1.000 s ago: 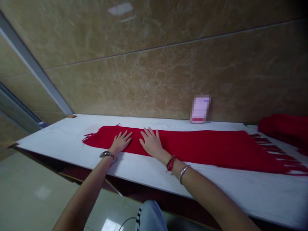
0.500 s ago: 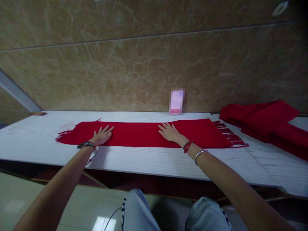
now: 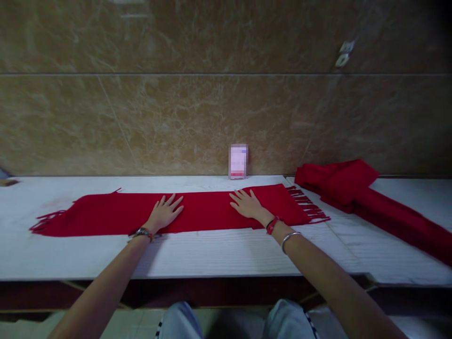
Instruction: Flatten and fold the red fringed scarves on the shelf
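Observation:
A long red scarf [image 3: 208, 212] with fringed ends lies flat and lengthwise on the white wood-grain counter [image 3: 212, 254]. My left hand [image 3: 165, 214] rests palm down on it, left of the middle, fingers spread. Farther right, my right hand [image 3: 247, 205] also presses flat on the cloth with its fingers apart, closer to the right fringe. Neither hand grips the fabric. Beyond the right fringe, a second piece of red cloth [image 3: 353, 188] lies loosely folded and trails toward the right edge of the view.
A blurred, phone-like upright rectangle [image 3: 238, 162] leans against the brown marbled wall [image 3: 176, 122] behind the scarf. A small brown object [image 3: 7, 182] sits at the counter's far left. My knees [image 3: 181, 320] are below the counter's front edge.
The view has levelled and shifted. My left hand has slid rightward along the scarf, and my right hand has moved a little toward the right fringe. Both remain flat.

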The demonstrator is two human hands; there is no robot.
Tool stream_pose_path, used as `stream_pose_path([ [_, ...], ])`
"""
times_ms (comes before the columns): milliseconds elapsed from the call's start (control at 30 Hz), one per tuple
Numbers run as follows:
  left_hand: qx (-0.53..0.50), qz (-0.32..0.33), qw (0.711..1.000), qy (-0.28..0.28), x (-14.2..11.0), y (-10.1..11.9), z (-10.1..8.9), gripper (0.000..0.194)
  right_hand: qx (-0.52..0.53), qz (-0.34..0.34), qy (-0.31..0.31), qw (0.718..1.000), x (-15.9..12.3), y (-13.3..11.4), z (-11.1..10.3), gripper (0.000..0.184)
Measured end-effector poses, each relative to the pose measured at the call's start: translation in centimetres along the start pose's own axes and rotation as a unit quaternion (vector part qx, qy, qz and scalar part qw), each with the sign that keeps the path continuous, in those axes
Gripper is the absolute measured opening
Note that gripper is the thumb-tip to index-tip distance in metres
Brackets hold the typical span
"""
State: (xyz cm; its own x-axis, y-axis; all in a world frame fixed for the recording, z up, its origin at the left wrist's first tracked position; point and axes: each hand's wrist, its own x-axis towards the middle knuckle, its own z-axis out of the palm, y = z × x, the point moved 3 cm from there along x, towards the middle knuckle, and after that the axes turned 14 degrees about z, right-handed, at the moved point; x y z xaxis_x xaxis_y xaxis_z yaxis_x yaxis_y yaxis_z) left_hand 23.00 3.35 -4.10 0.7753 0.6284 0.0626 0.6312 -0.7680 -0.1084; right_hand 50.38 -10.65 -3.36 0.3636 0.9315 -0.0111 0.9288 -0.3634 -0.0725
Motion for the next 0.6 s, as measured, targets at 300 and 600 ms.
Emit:
stream_pose_path([
  [300, -0.015, 0.006, 1.000, 0.002, 0.8, 0.8, -0.2, 0.051, -0.006, 0.088, 0.023, 0.996, -0.8, 10.1, -0.7, 0.050],
  [600, -0.061, -0.022, 0.998, -0.020, 2.3, 2.6, -1.2, 0.053, -0.041, 0.140, 0.055, 0.988, -0.6, 12.0, -2.0, 0.050],
])
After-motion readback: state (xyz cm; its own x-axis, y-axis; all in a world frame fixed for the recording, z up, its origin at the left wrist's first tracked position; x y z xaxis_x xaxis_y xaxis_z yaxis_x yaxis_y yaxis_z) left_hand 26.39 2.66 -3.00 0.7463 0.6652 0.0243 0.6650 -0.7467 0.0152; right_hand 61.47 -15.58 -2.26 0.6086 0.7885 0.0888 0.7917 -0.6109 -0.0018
